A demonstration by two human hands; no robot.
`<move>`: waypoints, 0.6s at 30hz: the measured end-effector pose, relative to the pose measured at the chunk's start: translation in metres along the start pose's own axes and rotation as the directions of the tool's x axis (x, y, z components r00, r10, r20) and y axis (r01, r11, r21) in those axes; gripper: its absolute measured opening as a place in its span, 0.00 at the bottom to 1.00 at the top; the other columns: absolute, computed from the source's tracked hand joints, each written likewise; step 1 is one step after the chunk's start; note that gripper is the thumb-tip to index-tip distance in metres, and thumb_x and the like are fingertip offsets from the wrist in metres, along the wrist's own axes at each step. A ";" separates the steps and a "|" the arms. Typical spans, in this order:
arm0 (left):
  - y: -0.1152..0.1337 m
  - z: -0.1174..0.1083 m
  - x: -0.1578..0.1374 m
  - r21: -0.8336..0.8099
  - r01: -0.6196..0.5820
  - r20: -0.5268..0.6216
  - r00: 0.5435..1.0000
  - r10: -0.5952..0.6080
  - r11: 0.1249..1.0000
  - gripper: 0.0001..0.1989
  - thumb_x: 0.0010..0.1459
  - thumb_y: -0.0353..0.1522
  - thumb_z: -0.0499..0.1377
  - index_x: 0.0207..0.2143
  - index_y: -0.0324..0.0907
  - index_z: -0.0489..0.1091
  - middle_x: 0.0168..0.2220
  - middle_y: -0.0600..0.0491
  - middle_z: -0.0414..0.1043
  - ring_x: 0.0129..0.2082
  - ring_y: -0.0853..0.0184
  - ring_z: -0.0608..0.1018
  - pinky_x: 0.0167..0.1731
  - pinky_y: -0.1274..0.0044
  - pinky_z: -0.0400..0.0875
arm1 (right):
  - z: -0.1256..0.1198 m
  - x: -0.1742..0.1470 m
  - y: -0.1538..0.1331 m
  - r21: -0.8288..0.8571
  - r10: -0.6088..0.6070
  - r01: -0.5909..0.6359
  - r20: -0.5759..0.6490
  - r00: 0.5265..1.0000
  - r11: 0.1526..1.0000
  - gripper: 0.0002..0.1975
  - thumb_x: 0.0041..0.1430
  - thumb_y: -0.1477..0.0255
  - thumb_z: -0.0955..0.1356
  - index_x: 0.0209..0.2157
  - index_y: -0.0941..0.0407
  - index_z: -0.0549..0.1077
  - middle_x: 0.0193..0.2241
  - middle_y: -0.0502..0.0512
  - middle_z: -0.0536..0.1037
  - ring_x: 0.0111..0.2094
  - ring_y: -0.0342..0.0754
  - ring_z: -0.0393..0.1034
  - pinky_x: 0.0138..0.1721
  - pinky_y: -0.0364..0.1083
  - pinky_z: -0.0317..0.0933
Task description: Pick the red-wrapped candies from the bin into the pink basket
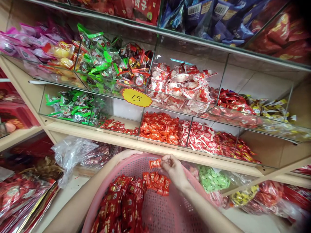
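A pink plastic basket (155, 213) with small holes is tilted up against the lowest shelf edge. My left hand (127, 154) is closed over its far rim, with the fingers mostly hidden. Between the thumb and fingertips of my right hand (173, 168) is a small orange-red wrapped candy (155, 163), held just inside the far rim. Beneath it lies a small heap of the same orange-red candies (156, 183). Dark red wrapped candies (119, 204) fill the basket's left side.
Orange-red candies (160, 127) lie in a clear shelf compartment ahead, beside red-and-white candies (204, 137). Green-wrapped candies (75, 105) sit to the left. A yellow tag (136, 97) reads 15. Plastic bags (75, 152) and green packets (213, 179) are under the shelf.
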State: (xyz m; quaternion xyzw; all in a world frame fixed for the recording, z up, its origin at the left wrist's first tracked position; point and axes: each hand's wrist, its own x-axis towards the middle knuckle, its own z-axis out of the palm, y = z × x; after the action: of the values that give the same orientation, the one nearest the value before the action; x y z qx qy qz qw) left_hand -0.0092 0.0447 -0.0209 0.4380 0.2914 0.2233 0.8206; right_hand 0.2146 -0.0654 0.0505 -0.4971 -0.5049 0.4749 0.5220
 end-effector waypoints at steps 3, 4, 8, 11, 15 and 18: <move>0.009 0.008 -0.007 -0.037 0.030 -0.040 0.999 -0.032 0.999 0.23 0.49 0.30 0.62 0.48 0.31 0.64 0.47 0.48 0.67 0.45 0.67 0.70 0.51 0.76 0.59 | 0.012 0.004 0.021 0.009 0.027 -0.027 -0.020 0.999 1.000 0.17 0.41 0.59 0.72 0.26 0.54 0.64 0.20 0.45 0.66 0.20 0.42 0.62 0.23 0.44 0.63; 0.011 0.010 -0.010 -0.043 0.041 -0.033 0.999 -0.043 0.998 0.23 0.48 0.29 0.62 0.47 0.30 0.65 0.45 0.48 0.68 0.44 0.66 0.71 0.50 0.75 0.60 | 0.016 0.006 0.024 0.010 0.021 -0.021 -0.025 0.999 1.000 0.17 0.40 0.60 0.71 0.25 0.54 0.64 0.19 0.45 0.65 0.20 0.42 0.61 0.23 0.44 0.63; 0.017 0.014 -0.020 0.001 0.116 -0.105 0.988 -0.116 0.993 0.18 0.47 0.34 0.62 0.40 0.32 0.65 0.33 0.50 0.70 0.31 0.69 0.71 0.38 0.76 0.64 | 0.029 0.012 0.026 0.006 -0.030 0.031 -0.055 0.998 1.000 0.14 0.42 0.62 0.70 0.26 0.54 0.64 0.20 0.46 0.66 0.22 0.43 0.61 0.24 0.44 0.62; 0.016 0.015 -0.022 0.110 0.094 -0.148 0.986 -0.077 0.989 0.20 0.44 0.36 0.65 0.35 0.31 0.64 0.28 0.52 0.67 0.25 0.73 0.69 0.31 0.79 0.62 | 0.036 0.013 0.026 0.001 -0.075 0.075 -0.086 0.994 0.997 0.13 0.43 0.63 0.69 0.26 0.54 0.63 0.22 0.47 0.67 0.24 0.43 0.62 0.27 0.44 0.61; 0.016 0.013 -0.021 0.183 0.069 -0.152 0.988 -0.041 0.981 0.21 0.41 0.35 0.67 0.35 0.32 0.67 0.30 0.53 0.68 0.27 0.74 0.70 0.33 0.80 0.63 | 0.042 0.012 0.028 0.015 -0.079 0.081 -0.103 0.991 0.997 0.13 0.44 0.62 0.69 0.28 0.54 0.63 0.23 0.47 0.67 0.24 0.43 0.63 0.28 0.44 0.62; 0.017 0.014 -0.020 0.180 0.092 -0.187 0.981 -0.058 0.979 0.20 0.39 0.35 0.68 0.33 0.33 0.67 0.28 0.55 0.67 0.25 0.75 0.69 0.32 0.81 0.63 | 0.044 0.012 0.029 0.041 -0.038 0.043 -0.111 0.993 0.998 0.16 0.44 0.61 0.70 0.31 0.54 0.64 0.25 0.48 0.69 0.25 0.44 0.65 0.29 0.44 0.64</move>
State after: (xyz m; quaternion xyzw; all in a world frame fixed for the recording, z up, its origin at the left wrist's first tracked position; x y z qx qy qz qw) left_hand -0.0163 0.0330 0.0052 0.4800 0.4006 0.2024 0.7537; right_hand 0.1715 -0.0503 0.0216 -0.5007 -0.4751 0.4469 0.5692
